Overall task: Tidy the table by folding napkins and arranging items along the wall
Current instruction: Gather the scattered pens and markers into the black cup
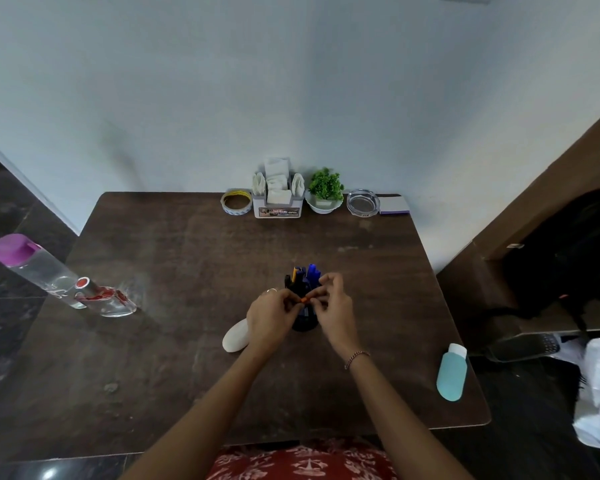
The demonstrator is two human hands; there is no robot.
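A dark blue pen holder (304, 322) with several pens stands at the middle of the brown table (174, 358). My left hand (270, 317) and my right hand (333, 311) meet just above it, both pinching a small orange item (305, 300). Along the wall stand a tape roll (236, 201), a napkin holder (278, 199) with folded white napkins, a small potted plant (325, 191), a glass ashtray (363, 202) and a white-and-purple pad (394, 204).
A clear bottle with a purple cap (32, 268) and a glass bottle with red marking (104, 297) stand at the table's left edge. A white oval object (235, 336) lies beside my left hand. A light blue bottle (451, 375) lies near the right edge. A black bag (565, 251) sits right.
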